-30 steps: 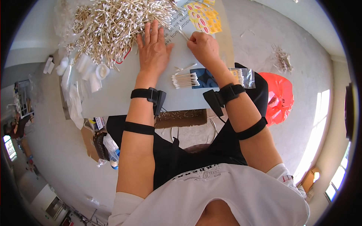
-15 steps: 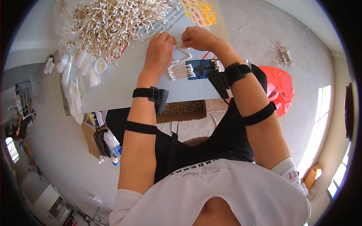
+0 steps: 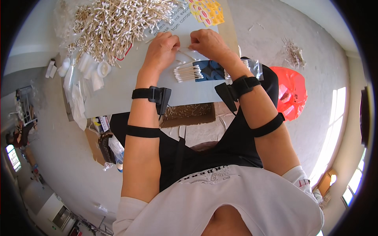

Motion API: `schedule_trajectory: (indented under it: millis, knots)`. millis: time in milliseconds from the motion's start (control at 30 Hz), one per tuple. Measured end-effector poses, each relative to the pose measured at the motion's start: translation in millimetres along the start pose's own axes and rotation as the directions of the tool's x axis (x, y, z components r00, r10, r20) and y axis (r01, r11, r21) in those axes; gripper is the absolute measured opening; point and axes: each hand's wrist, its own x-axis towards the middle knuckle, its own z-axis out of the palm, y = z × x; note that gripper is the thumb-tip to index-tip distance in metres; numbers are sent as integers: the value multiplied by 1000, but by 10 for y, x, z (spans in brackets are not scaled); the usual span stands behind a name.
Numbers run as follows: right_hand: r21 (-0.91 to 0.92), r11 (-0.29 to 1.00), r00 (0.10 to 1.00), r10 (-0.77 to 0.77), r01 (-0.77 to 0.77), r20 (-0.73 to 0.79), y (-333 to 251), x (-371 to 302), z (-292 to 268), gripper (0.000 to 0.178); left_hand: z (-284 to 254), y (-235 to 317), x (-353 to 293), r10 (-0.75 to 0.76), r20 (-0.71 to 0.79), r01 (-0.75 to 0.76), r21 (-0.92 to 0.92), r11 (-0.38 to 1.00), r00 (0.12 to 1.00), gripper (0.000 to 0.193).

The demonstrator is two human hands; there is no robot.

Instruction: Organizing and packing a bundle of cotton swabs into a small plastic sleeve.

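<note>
Over the grey table, my left hand [image 3: 160, 49] and my right hand [image 3: 209, 44] face each other, both with fingers pinched together. A thin whitish strand or film shows faintly in the gap between them; I cannot make out what each pinches. Just below the gap lie a few loose cotton swabs [image 3: 189, 56]. Nearer to me, a row of cotton swabs [image 3: 187, 73] sits in a pack with a dark blue patterned band [image 3: 207, 70]. My right wrist covers part of that pack, and its clear wrapper [image 3: 256, 69] shows beyond.
A large heap of cotton swabs [image 3: 114, 29] covers the table's far left, with yellow labels [image 3: 206, 11] at the far right. White rolls [image 3: 94, 70] stand at the left edge. Below are a cardboard box [image 3: 189, 114] of swabs and a red bag [image 3: 291, 92].
My left hand has shifted left, widening the gap to my right hand. My right wrist has moved slightly, showing more of the clear wrapper. The loose swabs between the hands lie differently.
</note>
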Motion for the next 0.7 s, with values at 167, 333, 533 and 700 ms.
schedule_trajectory:
  millis: [167,333,533,700]
  knots:
    - [189,981,970,-1,48,-242,-24,-193,113,13,-67,80,-167,-95,-57,89,-108,990,994,9]
    - [306,951,948,64,36,-310,-37,-367,212,12,-96,215,-259,-26,-32,22,-102,995,999,12]
    - [463,886,929,142,34,-341,16,-438,261,10,-44,214,-269,76,11,-76,-12,997,997,13]
    - [319,940,963,-37,125,-267,-30,-479,243,8,3,192,-255,59,81,-64,59,996,995,12]
